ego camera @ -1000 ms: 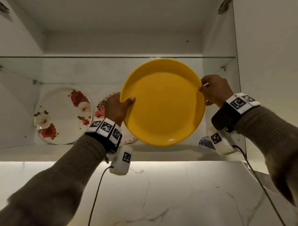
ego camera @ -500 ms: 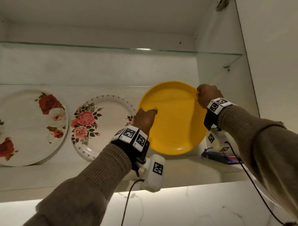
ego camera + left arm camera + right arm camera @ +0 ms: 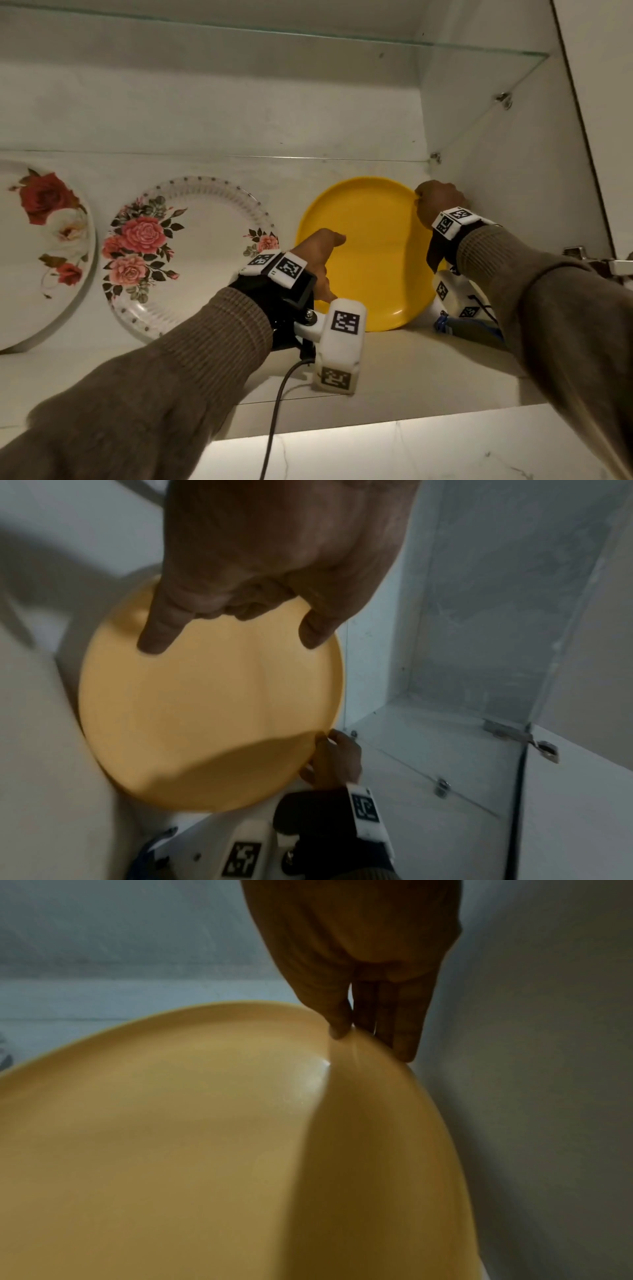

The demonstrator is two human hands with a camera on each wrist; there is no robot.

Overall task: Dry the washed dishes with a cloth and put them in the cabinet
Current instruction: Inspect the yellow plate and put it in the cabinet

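Note:
A yellow plate (image 3: 370, 267) stands on its edge at the right end of the cabinet shelf (image 3: 411, 363), its face turned toward me. My left hand (image 3: 318, 253) holds its left rim, thumb and one finger lying on the front face (image 3: 205, 710). My right hand (image 3: 438, 205) pinches the upper right rim, close to the cabinet's right wall. The right wrist view shows the thumb in front of the rim (image 3: 339, 1031) and fingers behind it. No cloth shows in any view.
Two floral plates lean against the back wall to the left, one (image 3: 191, 253) right beside the yellow plate, another (image 3: 41, 246) further left. A glass shelf (image 3: 342, 37) runs overhead. A blue object (image 3: 472, 330) lies under my right wrist. A door hinge (image 3: 575, 251) juts out.
Both hands carried the yellow plate from in front of the cabinet deep into the shelf, down onto its edge at the right end. Both hands stay on its rim.

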